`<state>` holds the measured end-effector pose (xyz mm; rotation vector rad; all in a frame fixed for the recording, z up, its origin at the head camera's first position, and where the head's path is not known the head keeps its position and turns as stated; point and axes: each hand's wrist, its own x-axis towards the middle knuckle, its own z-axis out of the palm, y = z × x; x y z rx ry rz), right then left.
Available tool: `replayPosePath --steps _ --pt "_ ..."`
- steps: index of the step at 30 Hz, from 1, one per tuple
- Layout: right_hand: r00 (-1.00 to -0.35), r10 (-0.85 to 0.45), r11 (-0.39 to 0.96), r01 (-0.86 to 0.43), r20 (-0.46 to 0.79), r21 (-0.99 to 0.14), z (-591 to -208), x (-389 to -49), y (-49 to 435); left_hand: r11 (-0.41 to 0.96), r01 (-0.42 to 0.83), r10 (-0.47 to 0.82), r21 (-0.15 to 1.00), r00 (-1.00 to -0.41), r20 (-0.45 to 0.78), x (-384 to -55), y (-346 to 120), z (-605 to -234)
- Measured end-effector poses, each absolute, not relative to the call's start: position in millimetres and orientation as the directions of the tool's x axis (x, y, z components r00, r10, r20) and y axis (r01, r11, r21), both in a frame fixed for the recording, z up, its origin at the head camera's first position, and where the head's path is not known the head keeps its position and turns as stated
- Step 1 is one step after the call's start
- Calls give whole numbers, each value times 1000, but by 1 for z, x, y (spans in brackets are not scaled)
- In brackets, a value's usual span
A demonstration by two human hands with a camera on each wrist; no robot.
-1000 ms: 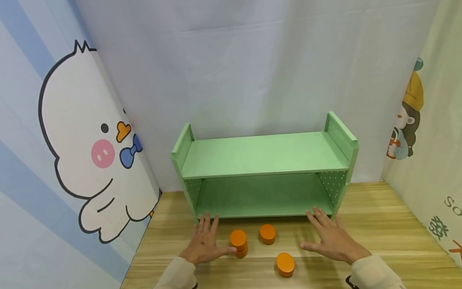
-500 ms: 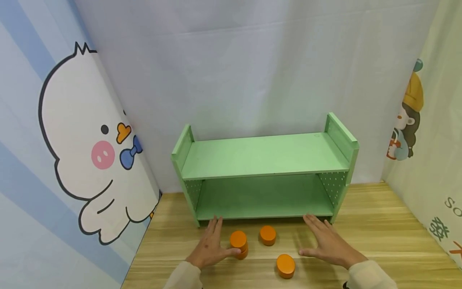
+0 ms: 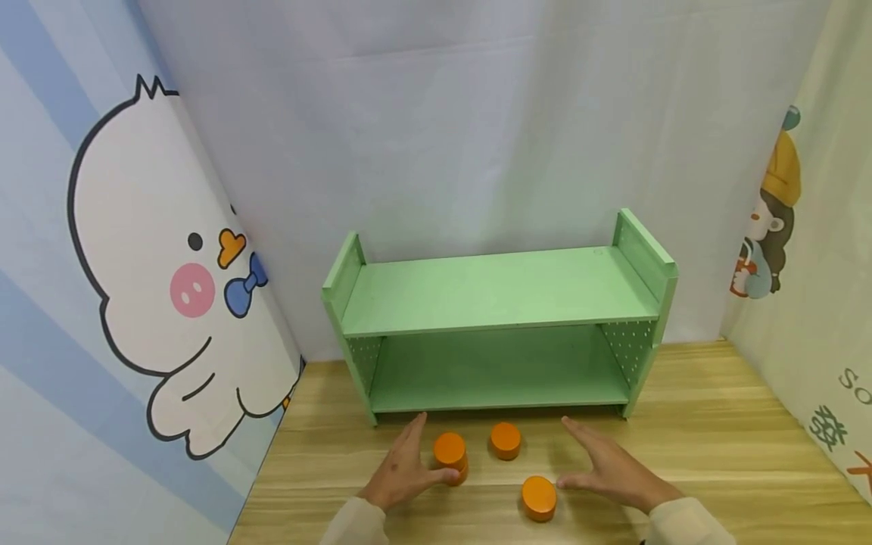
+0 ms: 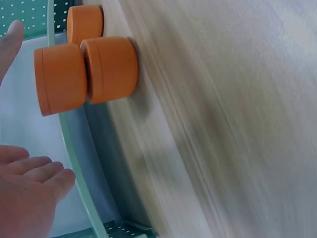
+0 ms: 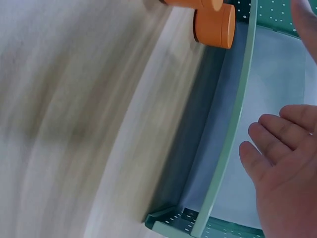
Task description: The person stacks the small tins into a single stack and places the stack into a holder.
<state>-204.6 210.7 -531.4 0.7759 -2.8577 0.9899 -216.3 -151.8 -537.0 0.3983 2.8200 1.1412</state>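
Two small orange lidded cylinders form a stack, the upper cylinder (image 3: 450,450) resting on the lower cylinder (image 4: 111,69). To the left of the stack is my left hand (image 3: 402,471), fingers straight and thumb out, the thumb overlapping the stack in the head view. Another orange cylinder (image 3: 506,440) stands alone to the right of the stack. Nearest to my right hand (image 3: 613,471) is the front cylinder (image 3: 539,498), just left of its thumb tip. The right fingers extend toward the shelf, with nothing between them and the thumb.
A light green two-tier shelf (image 3: 500,291) with perforated sides stands behind the cylinders on the wooden table (image 3: 722,439). A pale curtain (image 3: 477,136) hangs behind it. Cartoon-printed cloths (image 3: 136,265) flank the table on both sides.
Both hands have moved inward and slightly back from the shelf, the left toward the stack and the right toward the front cylinder. The cylinders have stayed in place.
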Motion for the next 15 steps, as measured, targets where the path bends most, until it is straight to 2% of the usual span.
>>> replayPosePath --steps 7,15 --pt "-855 -481 644 -495 194 -583 -539 -204 205 673 195 243 714 -969 36 -214 -148 -542" --pt "-850 -495 611 -489 182 -623 -546 -204 201 655 238 238 717 -966 103 -213 -144 -546"
